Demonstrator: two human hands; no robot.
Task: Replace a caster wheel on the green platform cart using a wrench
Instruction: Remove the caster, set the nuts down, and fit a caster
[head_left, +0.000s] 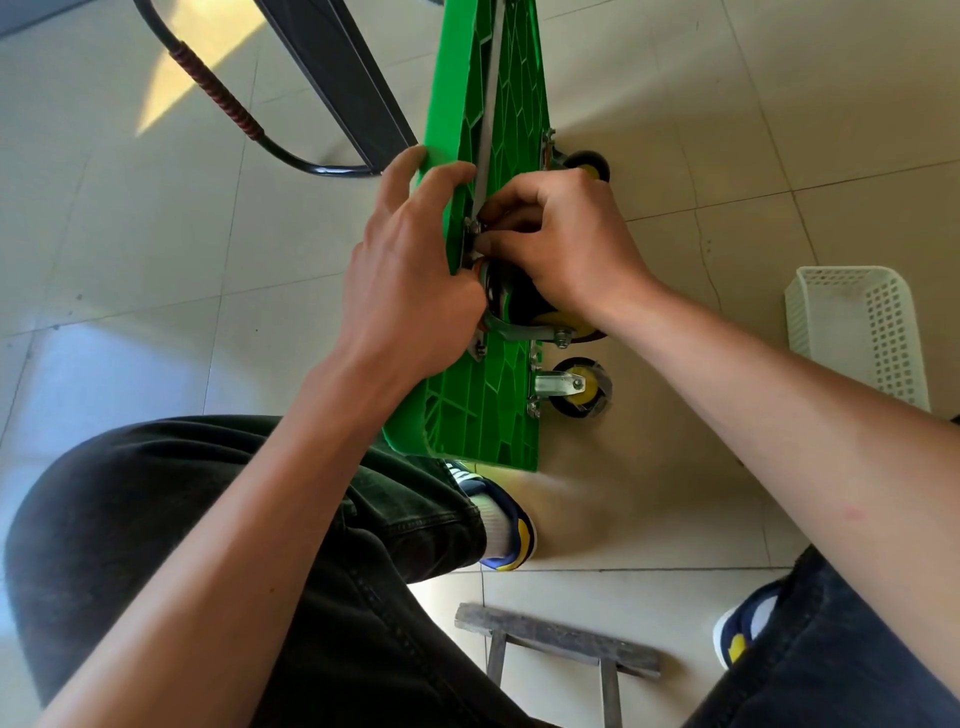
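The green platform cart (488, 405) stands on its side on the tiled floor, its ribbed underside facing right. My left hand (410, 275) grips the cart's upper edge, fingers curled over it beside the caster's mounting plate. My right hand (561, 249) is curled over the upper caster wheel (550, 322), fingertips pinching at the metal plate where it bolts on; whatever small part they hold is hidden. A second yellow-hubbed caster (576, 387) sits below it, and a third caster (589, 163) further away. No wrench shows.
A white perforated plastic basket (857, 327) sits on the floor at right. The cart's black folded handle (218, 93) with its red grip lies at upper left. A grey wooden stool top (556, 647) is between my feet. My knees and shoes frame the bottom.
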